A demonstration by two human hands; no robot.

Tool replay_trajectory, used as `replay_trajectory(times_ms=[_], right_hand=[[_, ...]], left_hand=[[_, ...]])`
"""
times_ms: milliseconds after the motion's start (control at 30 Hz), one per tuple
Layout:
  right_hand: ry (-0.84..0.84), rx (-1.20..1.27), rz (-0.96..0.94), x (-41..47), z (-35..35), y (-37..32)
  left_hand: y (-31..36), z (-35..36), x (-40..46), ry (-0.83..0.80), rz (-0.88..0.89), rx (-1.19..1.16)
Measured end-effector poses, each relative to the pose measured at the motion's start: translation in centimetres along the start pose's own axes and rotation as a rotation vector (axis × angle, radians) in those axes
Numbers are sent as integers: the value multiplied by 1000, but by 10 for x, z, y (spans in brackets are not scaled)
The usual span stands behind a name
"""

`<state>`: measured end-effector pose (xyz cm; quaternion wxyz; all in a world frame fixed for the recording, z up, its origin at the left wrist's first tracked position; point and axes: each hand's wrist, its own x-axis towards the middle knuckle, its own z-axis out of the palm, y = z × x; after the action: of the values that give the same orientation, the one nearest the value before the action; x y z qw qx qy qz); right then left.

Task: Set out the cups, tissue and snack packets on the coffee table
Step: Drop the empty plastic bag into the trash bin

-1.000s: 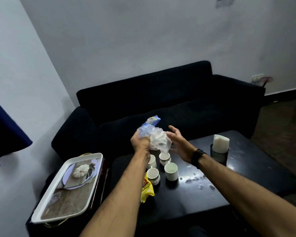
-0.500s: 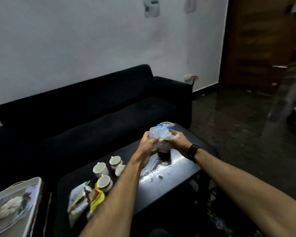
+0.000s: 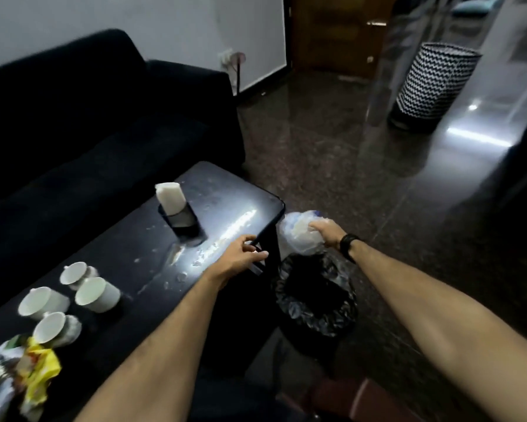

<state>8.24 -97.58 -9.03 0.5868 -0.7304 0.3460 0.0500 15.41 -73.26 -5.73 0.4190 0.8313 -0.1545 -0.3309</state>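
Several white cups [image 3: 96,293] stand grouped on the left of the black coffee table [image 3: 225,196]. Snack packets [image 3: 35,371], yellow and white, lie at the table's near left corner. A white tissue stack [image 3: 170,197] stands upright in a black holder [image 3: 183,222] at the table's far end. My right hand [image 3: 327,234] grips a crumpled clear plastic wrapper [image 3: 298,236] off the table's right edge, above a black-lined bin [image 3: 315,303]. My left hand [image 3: 240,257] hovers over the table's right edge, fingers loosely apart and holding nothing.
A black sofa [image 3: 97,123] runs along the table's far side. A zigzag-patterned basket [image 3: 432,82] stands on the glossy dark floor [image 3: 362,166] at the back right, near a wooden door [image 3: 332,32]. Crumbs and smears mark the tabletop.
My view has swung right. Both hands held the wrapper over the table; now only the right hand carries it, moved out over the bin, and the left hand has let go.
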Motion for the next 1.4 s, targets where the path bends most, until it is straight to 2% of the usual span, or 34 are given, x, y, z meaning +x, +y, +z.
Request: replay_trajectory(times_ms=[133,300,433,600,667,733,767,833,900,967,1033,1133,1400], right_hand=[[-13,-362,86,12,-13,65],[-70,-553,214,24,2,121],[-90,-578,300,47,27,150],[79,-430,489,70,64,183],[196,-534,427,74,75,194],[280,-745,246,71,82,201],[241,-800,146,71,86,205],[23,-882,1,73,94,214],[-138,-911,25,72,96,222],[-204,-890,126,72,94,227],[-228,-957,123,73,93,227],[-171,-1041,38,74,84,213],[76,-915,-219,73,53,129]], left_hand=[[-13,46,24,-86,14,146],[-36,80,43,-134,-19,176],[-58,100,52,-159,-44,157],[-85,105,61,-160,-115,187],[-91,106,68,-167,-127,204],[-94,106,72,-170,-132,215],[-96,106,74,-170,-133,222],[-98,107,78,-175,-142,238],[-98,108,79,-181,-152,256],[-96,110,81,-191,-149,273],[-93,110,81,-194,-143,291],[-88,109,77,-191,-140,301],[-52,74,58,-116,-44,365]])
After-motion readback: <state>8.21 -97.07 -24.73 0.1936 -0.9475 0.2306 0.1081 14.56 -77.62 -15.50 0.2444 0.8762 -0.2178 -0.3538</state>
